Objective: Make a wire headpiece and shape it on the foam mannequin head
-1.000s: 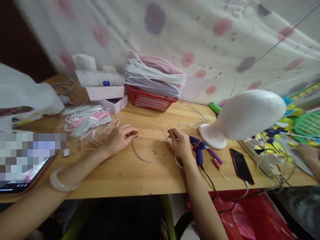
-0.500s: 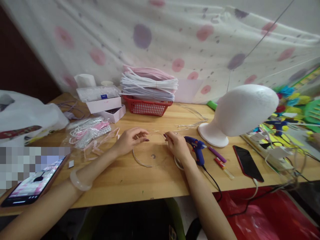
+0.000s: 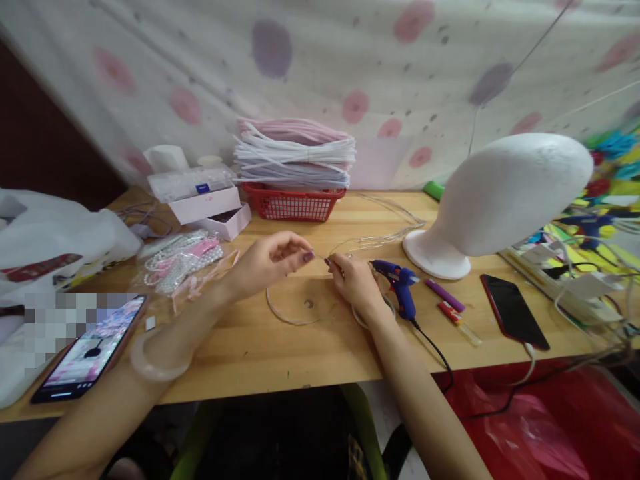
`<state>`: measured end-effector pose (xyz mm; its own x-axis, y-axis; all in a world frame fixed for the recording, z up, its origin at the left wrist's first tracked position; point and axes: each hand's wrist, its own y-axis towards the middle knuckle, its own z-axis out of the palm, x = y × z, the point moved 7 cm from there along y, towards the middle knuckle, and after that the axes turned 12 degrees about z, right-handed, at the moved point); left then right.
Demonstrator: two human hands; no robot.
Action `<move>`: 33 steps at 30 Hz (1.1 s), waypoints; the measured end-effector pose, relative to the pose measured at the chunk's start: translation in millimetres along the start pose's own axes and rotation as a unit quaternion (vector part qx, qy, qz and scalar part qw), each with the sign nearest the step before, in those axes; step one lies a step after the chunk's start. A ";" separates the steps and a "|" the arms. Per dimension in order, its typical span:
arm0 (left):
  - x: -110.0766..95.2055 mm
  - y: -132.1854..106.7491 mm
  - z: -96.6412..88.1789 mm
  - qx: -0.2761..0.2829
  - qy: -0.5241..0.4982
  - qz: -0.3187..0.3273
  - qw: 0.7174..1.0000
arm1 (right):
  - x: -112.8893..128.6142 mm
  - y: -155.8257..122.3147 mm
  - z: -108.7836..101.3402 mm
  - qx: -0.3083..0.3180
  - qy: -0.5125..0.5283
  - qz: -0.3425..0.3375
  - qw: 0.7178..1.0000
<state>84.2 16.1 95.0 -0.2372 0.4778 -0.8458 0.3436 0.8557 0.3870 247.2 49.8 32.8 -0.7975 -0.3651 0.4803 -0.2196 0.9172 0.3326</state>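
A thin wire (image 3: 293, 323), bent into a loop, rests partly on the wooden table between my hands. My left hand (image 3: 273, 263), with a pale bangle (image 3: 159, 360) on its wrist, has thumb and fingertips brought together at the loop's upper side, pinching the wire. Across a small gap, my right hand (image 3: 354, 280) pinches the wire between thumb and forefinger. Under the right wrist a roll of tape (image 3: 361, 319) is partly hidden. Just right of that hand lies a blue glue gun (image 3: 401, 283).
Behind stands a red basket (image 3: 295, 203) topped with bundled pipe cleaners (image 3: 297, 157). A white foam head (image 3: 520, 193) leans at the right, near a purple stick (image 3: 445, 295) and a phone (image 3: 514, 311). At left are bagged beads (image 3: 187, 260) and a lit phone (image 3: 93, 353).
My left hand has moved right and up towards my right hand, its fingertips closing together. My right hand keeps its pinch. The camera view has shifted slightly.
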 end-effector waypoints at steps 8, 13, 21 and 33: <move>-28.6 32.8 15.4 -0.040 0.168 0.158 0.972 | -0.6 -1.7 -0.7 0.005 0.004 0.006 1.000; -9.4 84.3 55.3 0.098 0.038 0.044 0.994 | -7.6 -1.7 -4.1 0.008 0.012 0.014 1.000; -42.9 111.5 94.5 0.232 0.030 0.076 0.969 | -13.7 -0.2 -5.6 0.015 0.054 0.035 0.998; -54.8 102.8 99.0 0.200 0.067 0.130 0.969 | -22.9 6.6 -8.2 -0.043 0.074 0.039 0.996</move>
<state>222.5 58.1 144.8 -0.2029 0.7108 -0.6735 0.7257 0.5709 0.3839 268.6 63.0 30.7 -0.7176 -0.3180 0.6196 -0.1063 0.9292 0.3538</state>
